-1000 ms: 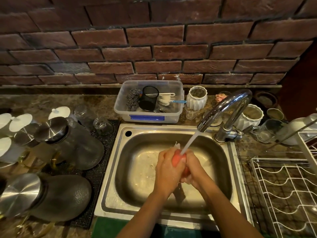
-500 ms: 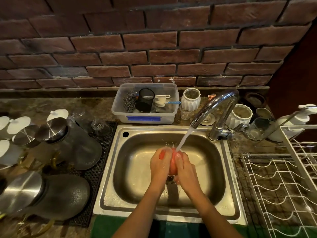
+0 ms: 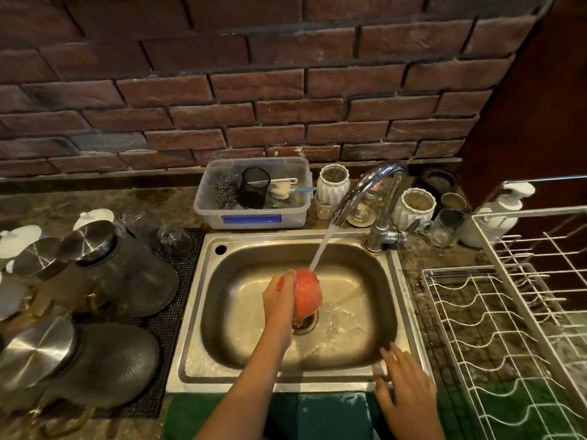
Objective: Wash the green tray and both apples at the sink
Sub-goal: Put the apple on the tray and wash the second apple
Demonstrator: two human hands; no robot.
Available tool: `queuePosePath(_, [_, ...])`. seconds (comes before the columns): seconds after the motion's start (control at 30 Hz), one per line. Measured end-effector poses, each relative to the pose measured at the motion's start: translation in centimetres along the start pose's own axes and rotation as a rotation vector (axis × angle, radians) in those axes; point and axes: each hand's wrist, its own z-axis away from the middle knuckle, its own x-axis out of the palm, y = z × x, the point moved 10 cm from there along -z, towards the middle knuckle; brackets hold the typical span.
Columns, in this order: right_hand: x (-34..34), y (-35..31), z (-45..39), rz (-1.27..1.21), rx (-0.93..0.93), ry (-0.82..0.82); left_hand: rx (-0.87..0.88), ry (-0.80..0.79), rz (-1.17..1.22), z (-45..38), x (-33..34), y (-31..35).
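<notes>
A red apple (image 3: pixel 307 295) is held over the steel sink (image 3: pixel 394 312) under the stream of water from the chrome tap (image 3: pixel 368 192). My left hand (image 3: pixel 279 300) grips the apple from its left side. My right hand (image 3: pixel 403 385) is off the apple, fingers spread, over the sink's front right rim. A green surface (image 3: pixel 197 414) shows below the sink's front edge; I cannot tell whether it is the tray. No second apple is in view.
A clear plastic tub (image 3: pixel 254 214) with scrubbers stands behind the sink. Large glass jars with metal lids (image 3: pixel 127 274) lie on a black mat at the left. A white wire dish rack (image 3: pixel 514 328) fills the right. White ribbed pots (image 3: pixel 413 208) and a soap pump (image 3: pixel 502 214) stand near the tap.
Both hands were rubbing the apple under the water. My right hand has let go and moved back to the sink's front right rim; my left hand alone holds the apple.
</notes>
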Motion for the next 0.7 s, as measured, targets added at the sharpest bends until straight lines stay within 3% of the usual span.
queuePosePath(0.1, [0.5, 1.4, 2.5, 0.060, 0.005, -0.051, -0.052, -0.006, 0.023, 0.5, -0.1, -0.8])
queuePosePath(0.2, [0.2, 1.7, 3.1, 0.104, -0.042, 0.003, -0.082, -0.004, 0.044, 1.2, -0.5, -1.6])
queuePosePath(0.47, [1.5, 3.0, 4.1, 0.234, 0.060, -0.070, -0.238, -0.019, 0.170, 4.1, -2.3, -4.0])
queuePosePath(0.7, [4.0, 4.2, 5.0, 0.274, 0.036, -0.177, -0.073, -0.136, -0.128, 7.9, -3.5, -4.1])
